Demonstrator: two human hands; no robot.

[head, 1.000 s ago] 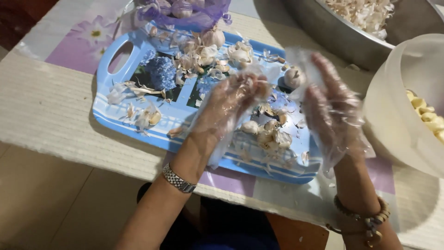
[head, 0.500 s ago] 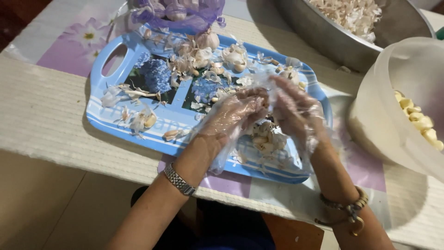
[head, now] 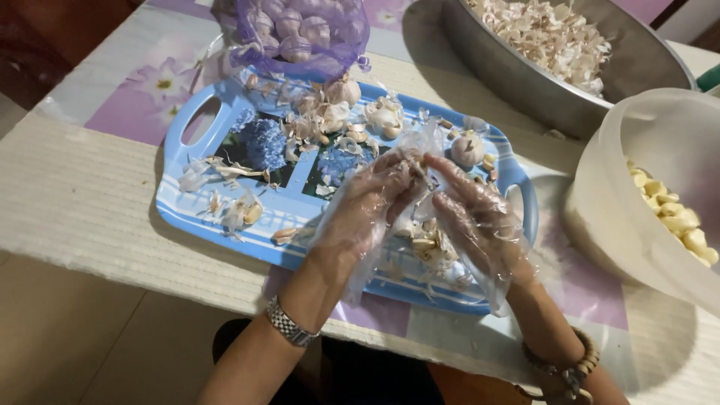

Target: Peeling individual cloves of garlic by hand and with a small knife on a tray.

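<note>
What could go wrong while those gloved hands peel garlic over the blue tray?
The loose plastic gloves bunch around the left hand and right hand, so the small piece pinched between them might slip. Papery garlic skins litter the blue tray and could blow or spill onto the table. The white tub of peeled cloves appears to overhang the table edge, so a bump might tip it.

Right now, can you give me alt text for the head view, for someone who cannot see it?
Two hands in clear plastic gloves, left hand and right hand, meet fingertip to fingertip over a blue tray strewn with garlic skins. Behind are a purple mesh bag of garlic bulbs and a metal bowl of peelings; a white bowl of peeled cloves sits right.
</note>
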